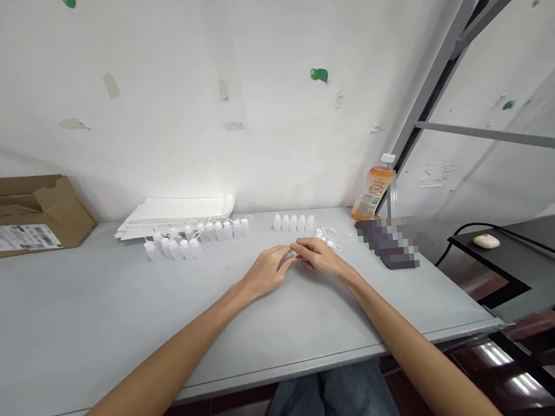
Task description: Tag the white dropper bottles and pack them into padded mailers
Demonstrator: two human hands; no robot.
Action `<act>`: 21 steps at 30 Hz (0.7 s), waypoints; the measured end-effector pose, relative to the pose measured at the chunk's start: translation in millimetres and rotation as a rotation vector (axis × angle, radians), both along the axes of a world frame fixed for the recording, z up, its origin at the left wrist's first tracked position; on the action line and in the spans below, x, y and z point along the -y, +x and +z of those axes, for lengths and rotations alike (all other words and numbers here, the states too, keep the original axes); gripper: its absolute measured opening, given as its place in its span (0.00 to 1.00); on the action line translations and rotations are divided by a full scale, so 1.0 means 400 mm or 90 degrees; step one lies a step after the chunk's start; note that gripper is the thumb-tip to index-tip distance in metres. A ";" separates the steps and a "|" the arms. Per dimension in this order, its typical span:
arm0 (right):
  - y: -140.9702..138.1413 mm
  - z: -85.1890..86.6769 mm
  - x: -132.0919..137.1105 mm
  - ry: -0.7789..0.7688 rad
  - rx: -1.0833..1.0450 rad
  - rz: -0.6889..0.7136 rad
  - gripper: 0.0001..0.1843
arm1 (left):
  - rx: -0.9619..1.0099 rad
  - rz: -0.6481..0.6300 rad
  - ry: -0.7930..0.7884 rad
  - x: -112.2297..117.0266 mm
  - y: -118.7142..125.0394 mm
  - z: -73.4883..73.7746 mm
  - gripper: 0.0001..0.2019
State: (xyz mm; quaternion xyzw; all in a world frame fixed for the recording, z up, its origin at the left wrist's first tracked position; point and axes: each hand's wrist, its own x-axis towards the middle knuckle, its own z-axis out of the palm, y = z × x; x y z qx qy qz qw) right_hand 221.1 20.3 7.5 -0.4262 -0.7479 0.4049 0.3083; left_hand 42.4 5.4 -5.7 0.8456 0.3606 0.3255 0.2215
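My left hand (266, 271) and my right hand (320, 256) meet at the middle of the grey table (72, 319), fingertips pinched together on a small pale item (292, 254) that I cannot make out. Just behind my right hand lies a small heap of clear plastic pieces (328, 234). A short row of small white bottles (293, 223) stands beyond the hands. A longer group of white bottles (196, 237) stands to the left of it.
A stack of white sheets (174, 211) lies against the wall. An open cardboard box (17, 213) sits at the far left. An orange drink bottle (372, 189) stands at the right rear, beside a blurred dark object (391, 243). A metal frame (445, 67) rises on the right.
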 end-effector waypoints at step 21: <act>-0.013 -0.001 0.006 -0.086 -0.084 -0.017 0.26 | -0.011 0.025 0.030 0.000 -0.004 0.006 0.12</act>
